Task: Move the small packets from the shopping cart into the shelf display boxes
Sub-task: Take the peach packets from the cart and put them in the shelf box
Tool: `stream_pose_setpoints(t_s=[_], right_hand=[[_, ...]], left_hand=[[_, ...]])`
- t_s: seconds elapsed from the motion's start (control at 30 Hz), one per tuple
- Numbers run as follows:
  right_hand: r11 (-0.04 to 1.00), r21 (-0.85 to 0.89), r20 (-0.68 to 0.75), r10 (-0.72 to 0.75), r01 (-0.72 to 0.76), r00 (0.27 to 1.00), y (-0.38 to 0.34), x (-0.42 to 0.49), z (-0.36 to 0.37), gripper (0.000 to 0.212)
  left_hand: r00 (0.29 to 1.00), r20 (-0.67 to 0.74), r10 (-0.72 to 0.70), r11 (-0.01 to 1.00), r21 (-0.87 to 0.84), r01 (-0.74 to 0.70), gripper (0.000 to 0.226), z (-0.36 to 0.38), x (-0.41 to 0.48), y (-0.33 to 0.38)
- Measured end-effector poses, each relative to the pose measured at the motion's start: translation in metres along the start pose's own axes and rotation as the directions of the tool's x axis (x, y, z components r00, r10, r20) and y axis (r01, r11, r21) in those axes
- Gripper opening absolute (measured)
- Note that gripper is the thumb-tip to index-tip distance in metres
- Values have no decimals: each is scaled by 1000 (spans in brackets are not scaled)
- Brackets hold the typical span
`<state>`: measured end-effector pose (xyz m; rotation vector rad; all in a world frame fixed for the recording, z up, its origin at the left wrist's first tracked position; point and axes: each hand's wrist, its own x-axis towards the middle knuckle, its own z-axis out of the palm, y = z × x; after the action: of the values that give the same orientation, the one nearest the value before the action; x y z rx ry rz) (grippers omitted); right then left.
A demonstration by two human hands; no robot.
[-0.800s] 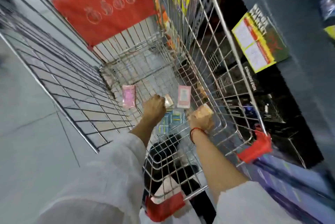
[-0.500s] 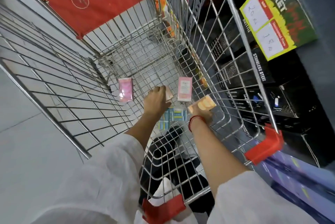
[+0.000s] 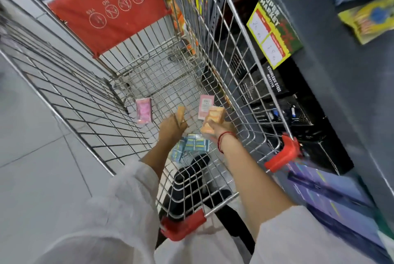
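Both my arms reach down into a wire shopping cart [image 3: 70, 101]. My left hand [image 3: 171, 127] is closed on a small orange packet [image 3: 181, 112] that sticks up from its fingers. My right hand [image 3: 219, 130] grips several orange packets [image 3: 214, 116], one lifted above the others. On the cart floor lie a pink packet [image 3: 144, 111] to the left, a pale pink packet [image 3: 205, 105] just beyond my right hand, and blue packets [image 3: 191, 146] between my forearms. No display boxes can be made out on the shelf.
Dark shelving [image 3: 332, 71] runs along the cart's right side, with a yellow price card [image 3: 270, 33], black boxes [image 3: 298, 118] below and blue-yellow bags [image 3: 366, 5] above. A red flap [image 3: 110, 14] hangs at the cart's far end. Grey floor tiles [image 3: 38, 167] lie left.
My left hand has picked an orange packet off the cart floor and lifted it. My right hand has risen slightly with its orange packets. The camera view shifted.
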<state>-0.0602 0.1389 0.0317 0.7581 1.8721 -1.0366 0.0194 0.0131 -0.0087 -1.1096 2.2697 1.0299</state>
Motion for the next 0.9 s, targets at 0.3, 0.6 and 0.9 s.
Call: stream_pose_setpoints(t_s=[0.3,0.6,0.9], right_hand=[[932,152,72,-343,329,937,-22,-80,-41,30],[659,225,-72,-724,718,686,-66,-186,-123,8],[513,266,-389,-718,816,578,-70,-229,-268,15]], left_hand=[[990,144,1,579,-807,117,22,-55,-73,48],[958,42,284,457,-884,-97,23,-108,-140,145],[806,-40,591,481,-785,-391,18,-98,-197,292]])
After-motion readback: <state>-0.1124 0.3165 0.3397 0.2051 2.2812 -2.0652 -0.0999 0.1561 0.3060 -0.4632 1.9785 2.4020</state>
